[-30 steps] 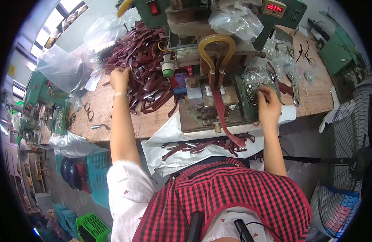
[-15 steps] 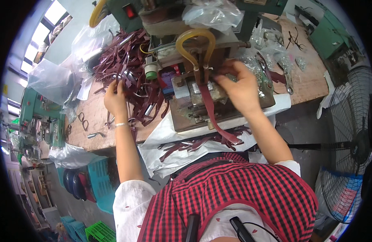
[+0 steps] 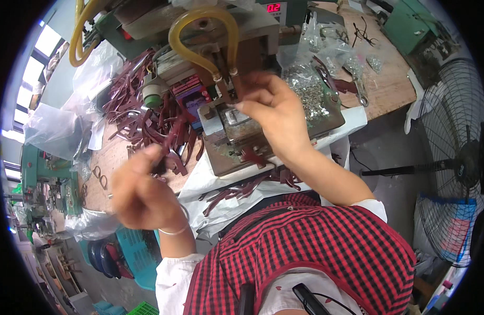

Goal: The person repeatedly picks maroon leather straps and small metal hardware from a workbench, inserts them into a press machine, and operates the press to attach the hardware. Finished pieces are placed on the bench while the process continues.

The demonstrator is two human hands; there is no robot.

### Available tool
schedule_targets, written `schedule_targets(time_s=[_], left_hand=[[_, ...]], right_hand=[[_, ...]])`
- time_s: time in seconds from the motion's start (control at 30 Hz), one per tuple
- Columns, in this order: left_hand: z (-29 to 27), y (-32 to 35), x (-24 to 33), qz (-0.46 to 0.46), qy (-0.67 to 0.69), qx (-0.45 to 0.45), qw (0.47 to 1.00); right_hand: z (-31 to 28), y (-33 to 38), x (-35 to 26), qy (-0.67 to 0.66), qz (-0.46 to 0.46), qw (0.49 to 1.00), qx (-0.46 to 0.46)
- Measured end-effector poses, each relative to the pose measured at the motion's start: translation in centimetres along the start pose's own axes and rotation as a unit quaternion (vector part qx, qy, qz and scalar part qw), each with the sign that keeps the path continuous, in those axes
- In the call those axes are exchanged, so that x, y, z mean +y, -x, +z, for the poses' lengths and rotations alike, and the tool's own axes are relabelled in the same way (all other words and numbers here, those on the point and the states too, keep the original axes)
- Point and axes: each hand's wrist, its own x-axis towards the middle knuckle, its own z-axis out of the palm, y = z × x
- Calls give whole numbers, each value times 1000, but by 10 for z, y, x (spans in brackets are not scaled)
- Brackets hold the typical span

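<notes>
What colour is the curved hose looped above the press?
Translucent yellow; the curved hose shows best in the head view.

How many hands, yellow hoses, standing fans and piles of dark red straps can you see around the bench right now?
Hands: 2 (left hand, right hand)
Yellow hoses: 2 (looped hose, hose at the top left)
Standing fans: 1 (fan)
Piles of dark red straps: 2 (bench pile, pile at the bench's front edge)
Total: 7

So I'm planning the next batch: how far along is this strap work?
Done: a few maroon straps lie on the white sheet below the press. In hand: the right hand is at the press plate, and the left hand grips a strap. Left: a large strap pile beside the machine.
</notes>
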Motion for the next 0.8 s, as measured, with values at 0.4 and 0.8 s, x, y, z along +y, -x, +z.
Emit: schedule_targets(time_s=[0.4, 0.8], left_hand=[[64, 48, -14, 113, -10, -203, 973], [50, 64, 1, 83, -19, -211, 974]], right_hand=[[-145, -17, 72, 626, -175, 750, 123], [-142, -23, 81, 591, -235, 755, 160]])
